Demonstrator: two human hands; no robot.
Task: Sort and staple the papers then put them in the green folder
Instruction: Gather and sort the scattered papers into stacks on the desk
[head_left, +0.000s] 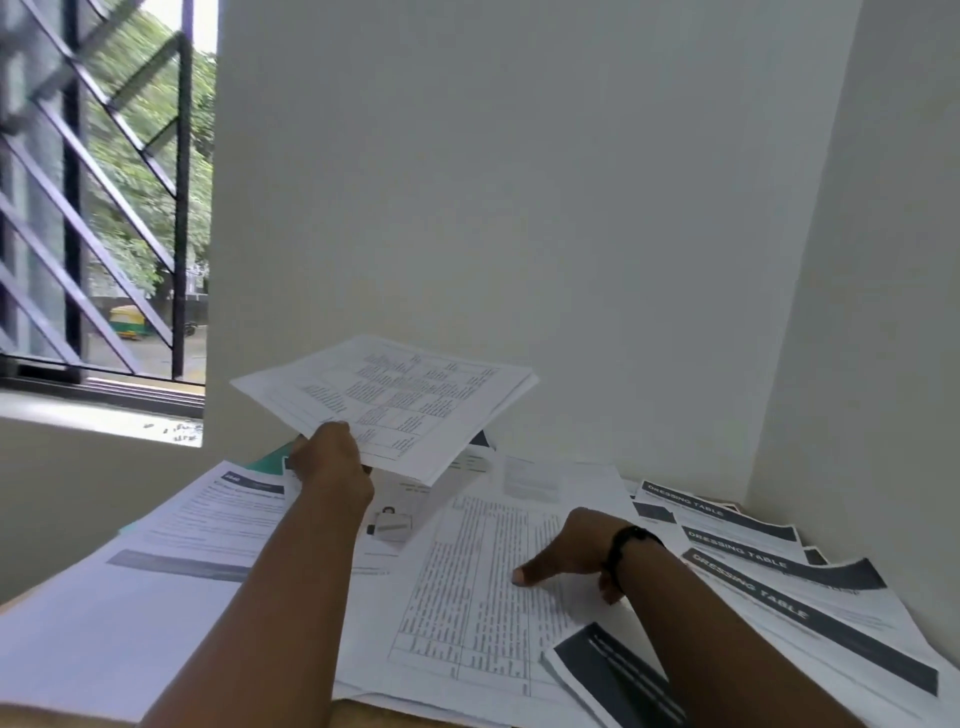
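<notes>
Head view: much of your working area is covered or cropped. Your green folder (272, 453) shows only as a teal corner poking out from under the sheets at the far left of the worktop (31, 597), just beside your left hand; the rest of it is buried. A small silver stapler (390, 524) lies partly visible on the papers, just right of your left forearm, its front end hidden by the arm. Print on all sheets is too blurred to read, apart from the "DRESSING TABLE" headers on the fanned sheets (769, 566) at the right. The bottom edge of the frame cuts off a dark-printed sheet (608, 675) and both of your forearms.

Your left hand (330, 460) is raised above the worktop and clamped on a thin stack of tabled pages (395, 400) at its near edge; thumb on top, fingers beneath and hidden. The stack is held nearly flat, clear of everything below.

Your right hand (571, 553) is down on a large tabled sheet (478, 587) lying in the middle of the worktop. Your thumb points left, its tip resting on or just above that sheet; the other fingers are folded under the palm, and you cannot tell whether they pinch paper. A dark band (631, 543) circles that wrist.

Remaining loose papers (208, 525) overlap across the whole worktop.
</notes>
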